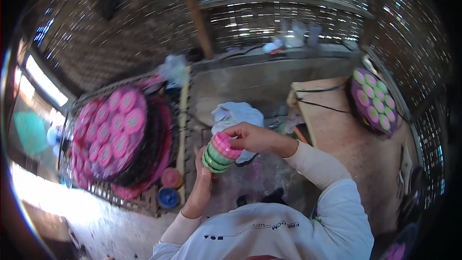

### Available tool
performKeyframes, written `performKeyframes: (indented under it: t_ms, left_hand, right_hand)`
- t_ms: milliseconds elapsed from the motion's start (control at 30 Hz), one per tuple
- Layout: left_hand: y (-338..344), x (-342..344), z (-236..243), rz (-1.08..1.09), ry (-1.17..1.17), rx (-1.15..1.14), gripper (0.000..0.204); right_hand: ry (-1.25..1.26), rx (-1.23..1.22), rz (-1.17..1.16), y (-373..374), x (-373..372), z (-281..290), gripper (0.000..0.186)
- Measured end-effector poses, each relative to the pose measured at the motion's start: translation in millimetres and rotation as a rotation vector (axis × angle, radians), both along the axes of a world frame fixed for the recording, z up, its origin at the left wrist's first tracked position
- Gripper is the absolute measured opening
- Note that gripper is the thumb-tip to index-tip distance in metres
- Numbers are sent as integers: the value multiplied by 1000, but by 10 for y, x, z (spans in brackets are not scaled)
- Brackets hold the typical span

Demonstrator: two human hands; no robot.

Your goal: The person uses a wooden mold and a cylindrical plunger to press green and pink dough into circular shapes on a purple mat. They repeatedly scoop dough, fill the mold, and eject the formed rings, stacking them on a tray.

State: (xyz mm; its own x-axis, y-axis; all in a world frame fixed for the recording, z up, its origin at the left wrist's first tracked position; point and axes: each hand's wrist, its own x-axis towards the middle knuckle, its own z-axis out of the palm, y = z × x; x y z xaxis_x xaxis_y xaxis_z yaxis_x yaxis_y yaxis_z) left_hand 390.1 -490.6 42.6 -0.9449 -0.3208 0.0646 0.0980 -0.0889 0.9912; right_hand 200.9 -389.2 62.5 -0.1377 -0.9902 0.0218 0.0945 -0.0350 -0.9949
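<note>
A short stack of ridged round pieces, pink on top (225, 145) and green below (215, 160), is held tilted between my hands in the middle of the view. My left hand (202, 178) grips the green lower end from the left, its fingers partly hidden behind it. My right hand (248, 139) is closed on the pink upper part, thumb and fingers at its rim. Just beyond them lies a crumpled pale cloth (237, 113), whose support I cannot make out.
A slatted rack (183, 115) at left bears a dark round stack topped with pink pieces (115, 125), beside pink and blue tubs (168, 197). At right, a wooden board (346, 163) carries a purple tray of green-and-pink pieces (375, 101). A cluttered ledge (332, 48) runs behind.
</note>
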Motion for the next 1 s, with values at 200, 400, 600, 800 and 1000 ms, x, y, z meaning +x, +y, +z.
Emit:
performKeyframes:
  t_ms: [200, 400, 600, 800, 1000]
  left_hand:
    - [860, -1061, 26, -287, -34, 87, 64]
    - [1693, -2095, -59, -581, -92, 263, 59]
    - [2278, -3008, -135, -781, -178, 499, 43]
    - [2519, -3563, -278, -911, -224, 507, 46]
    - [2351, -3956, -434, -978, -395, 420, 47]
  right_hand:
    - [55, 48, -377, 1260, -520, -173, 24]
    - [-350, -114, -673, 2494, -911, -323, 23]
    - [-292, -229, -1181, 3386, -1319, -147, 24]
    - [487, 284, -1575, 4006, -2680, -293, 19]
    - [755, 780, -1571, 3999, -3485, -698, 22]
